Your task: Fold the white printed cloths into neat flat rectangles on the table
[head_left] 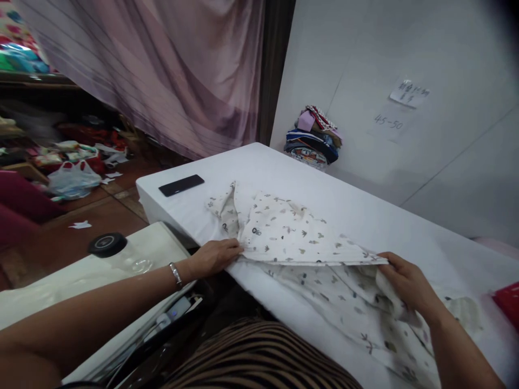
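Fabric [290, 229] lies mid-frame across the counter [251, 162], left hand [214, 257] and right hand [409, 282] each pinching its edge: likely straightening, next calling for even tension; lower right seems blurred.

Room beyond cloth [290, 229], phone [181, 185] leftward

R hand [407, 282] partly hiding its fingertips at printed cloth [290, 229], cloth's lower end being cut by btm edge, L arm [105, 310] getting cropped at L, red item [508, 303] at R, upper note [409, 94] blurring, contents of plastic bag [75, 182] being too unclear to ID
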Action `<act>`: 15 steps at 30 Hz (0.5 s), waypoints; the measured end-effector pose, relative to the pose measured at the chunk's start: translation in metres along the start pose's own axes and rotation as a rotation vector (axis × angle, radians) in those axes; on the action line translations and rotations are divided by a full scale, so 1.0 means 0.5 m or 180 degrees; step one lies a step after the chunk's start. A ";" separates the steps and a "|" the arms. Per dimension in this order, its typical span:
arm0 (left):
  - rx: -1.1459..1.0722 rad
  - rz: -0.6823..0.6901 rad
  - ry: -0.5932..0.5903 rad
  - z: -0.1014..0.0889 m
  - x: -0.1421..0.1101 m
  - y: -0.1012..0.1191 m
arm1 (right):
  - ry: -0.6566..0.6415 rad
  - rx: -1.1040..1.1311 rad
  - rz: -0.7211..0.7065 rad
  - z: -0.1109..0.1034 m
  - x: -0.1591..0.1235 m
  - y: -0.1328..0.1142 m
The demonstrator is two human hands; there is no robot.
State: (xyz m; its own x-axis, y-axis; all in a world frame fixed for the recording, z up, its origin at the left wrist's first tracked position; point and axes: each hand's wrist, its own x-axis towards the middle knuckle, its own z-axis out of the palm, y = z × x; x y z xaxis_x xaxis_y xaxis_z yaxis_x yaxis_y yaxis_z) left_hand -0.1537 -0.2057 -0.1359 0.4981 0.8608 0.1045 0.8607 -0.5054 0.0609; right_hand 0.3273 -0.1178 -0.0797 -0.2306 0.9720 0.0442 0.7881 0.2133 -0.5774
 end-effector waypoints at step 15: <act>0.0396 0.0316 -0.0516 -0.018 0.028 0.040 | -0.0116 0.0065 0.0132 0.003 0.008 0.027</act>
State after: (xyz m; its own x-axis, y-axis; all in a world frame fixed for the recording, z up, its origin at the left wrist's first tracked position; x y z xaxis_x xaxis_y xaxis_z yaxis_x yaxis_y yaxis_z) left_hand -0.1305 -0.2046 -0.1241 0.5827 0.8106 -0.0575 0.8080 -0.5855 -0.0656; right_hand 0.3361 -0.1114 -0.0884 -0.2188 0.9757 -0.0095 0.7856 0.1704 -0.5948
